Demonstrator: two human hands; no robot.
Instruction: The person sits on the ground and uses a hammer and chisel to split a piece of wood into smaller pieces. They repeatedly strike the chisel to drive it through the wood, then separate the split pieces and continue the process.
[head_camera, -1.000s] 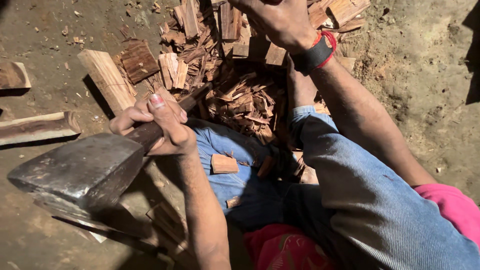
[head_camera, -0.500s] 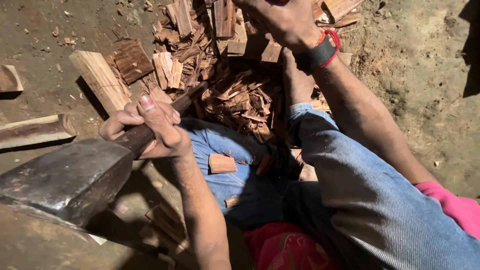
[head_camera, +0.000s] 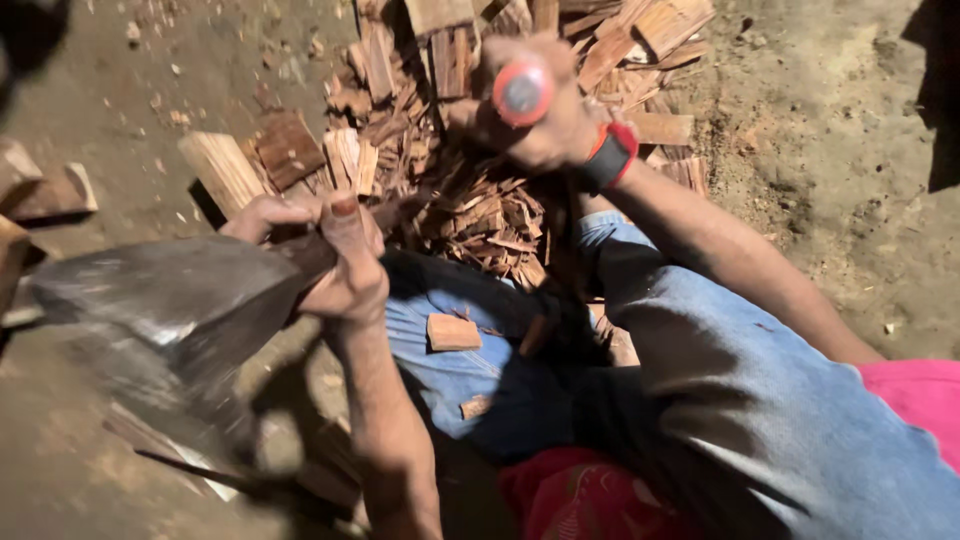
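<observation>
My left hand (head_camera: 335, 255) is shut around the wooden handle just behind a large grey axe head (head_camera: 165, 300), which is blurred at the left. At the top centre, my right hand (head_camera: 560, 130) grips a round, red-rimmed handle end (head_camera: 522, 92) that points at the camera; it seems to be the far end of the same axe handle. A black and red watch (head_camera: 610, 155) sits on that wrist. Between my hands lies a pile of split reddish wood pieces (head_camera: 480, 210). My legs in blue jeans (head_camera: 700, 380) are folded below the pile.
A pale split log (head_camera: 220, 170) lies left of the pile, with more wood blocks (head_camera: 55, 190) at the left edge. A small wood chip (head_camera: 452, 332) rests on the jeans. Bare dirt ground (head_camera: 830, 200) with scattered chips spreads to the right.
The right hand has dropped from the top edge and turned, so the red handle end now faces the camera. The axe head has shifted and looks blurred. My left hand has kept its grip.
</observation>
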